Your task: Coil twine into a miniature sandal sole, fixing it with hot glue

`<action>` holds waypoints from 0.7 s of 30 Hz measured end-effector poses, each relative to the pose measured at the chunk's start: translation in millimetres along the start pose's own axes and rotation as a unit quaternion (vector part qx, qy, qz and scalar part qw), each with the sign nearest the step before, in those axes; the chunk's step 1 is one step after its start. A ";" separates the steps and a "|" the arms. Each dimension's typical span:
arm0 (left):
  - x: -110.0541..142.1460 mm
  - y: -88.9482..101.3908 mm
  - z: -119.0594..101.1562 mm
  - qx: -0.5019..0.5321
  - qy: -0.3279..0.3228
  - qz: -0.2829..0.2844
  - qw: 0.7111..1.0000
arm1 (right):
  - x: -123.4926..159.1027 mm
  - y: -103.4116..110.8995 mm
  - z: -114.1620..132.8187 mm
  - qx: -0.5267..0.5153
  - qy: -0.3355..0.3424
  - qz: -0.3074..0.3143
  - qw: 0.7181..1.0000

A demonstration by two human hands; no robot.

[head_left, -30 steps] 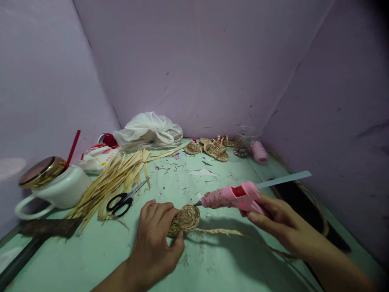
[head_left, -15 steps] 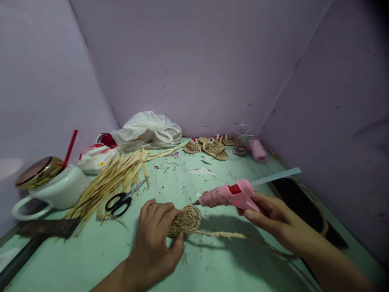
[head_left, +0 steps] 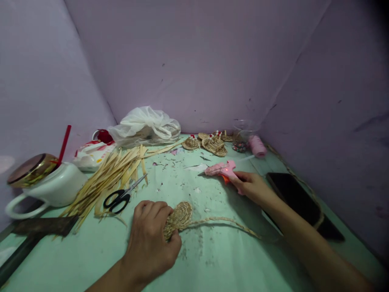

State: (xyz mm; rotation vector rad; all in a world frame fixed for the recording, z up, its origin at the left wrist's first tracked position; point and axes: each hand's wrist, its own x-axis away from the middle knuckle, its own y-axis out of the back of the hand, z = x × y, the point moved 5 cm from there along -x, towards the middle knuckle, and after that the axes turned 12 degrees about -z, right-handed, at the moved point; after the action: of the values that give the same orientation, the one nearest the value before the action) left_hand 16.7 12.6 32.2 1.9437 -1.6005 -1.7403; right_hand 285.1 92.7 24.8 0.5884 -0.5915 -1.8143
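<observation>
My left hand (head_left: 153,235) is closed on a coiled piece of braided straw (head_left: 181,215), its fingers over the left part of the coil and the thumb at the near edge. From the coil, a loose braid tail (head_left: 225,219) runs right across the table. My right hand (head_left: 251,187) grips a pink glue gun (head_left: 227,170) by its handle. The gun's nozzle points left, beyond the coil and apart from it. A pale glue stick (head_left: 245,158) juts from the gun's rear.
Scissors (head_left: 121,198), straw strips (head_left: 112,170), a white cup (head_left: 68,184) and a hammer-like tool (head_left: 45,227) lie left. Behind are a plastic bag (head_left: 146,127), finished-looking woven pieces (head_left: 214,145) and a pink thread spool (head_left: 257,146). A black flat object (head_left: 298,202) lies right.
My right hand has carried the glue gun away from the coil, farther back on the table, and turned it. My left hand keeps its hold on the coil.
</observation>
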 end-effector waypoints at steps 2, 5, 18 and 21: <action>0.1 -0.4 0.8 0.004 0.007 0.002 1.000 | 3.4 3.7 8.6 0.040 0.032 -0.032 0.998; -0.2 -0.7 1.1 0.006 0.007 0.003 1.000 | 24.6 5.4 28.3 0.063 0.082 -0.043 0.994; 3.9 -6.5 4.6 -0.025 -0.046 0.027 0.998 | 103.4 -41.4 53.6 0.105 0.168 0.123 0.972; 4.1 -7.5 5.0 -0.032 -0.052 0.029 0.998 | 104.8 -42.4 48.0 0.078 0.173 0.105 0.976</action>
State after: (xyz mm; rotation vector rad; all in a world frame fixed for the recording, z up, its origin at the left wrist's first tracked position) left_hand 16.7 15.7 22.8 1.7874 -1.5946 -1.8753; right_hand 193.7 10.8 22.0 0.8919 -0.5366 -1.4323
